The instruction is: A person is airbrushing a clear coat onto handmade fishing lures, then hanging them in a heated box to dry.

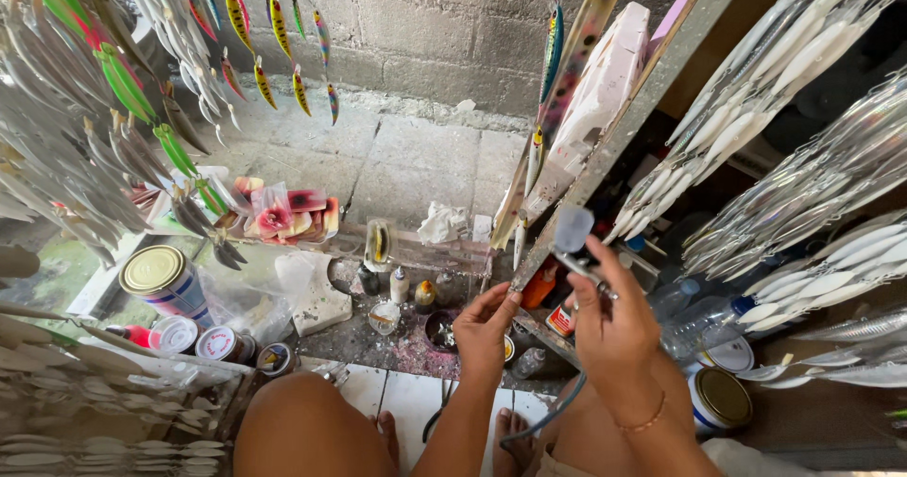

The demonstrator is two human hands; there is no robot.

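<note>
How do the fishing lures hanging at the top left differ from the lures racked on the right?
The top-left lures are painted yellow, red and green; the right-side lures are plain white or silver. The top-left ones hang nearly upright, the right-side ones slant in rows. Both are slim and fish-shaped.
</note>
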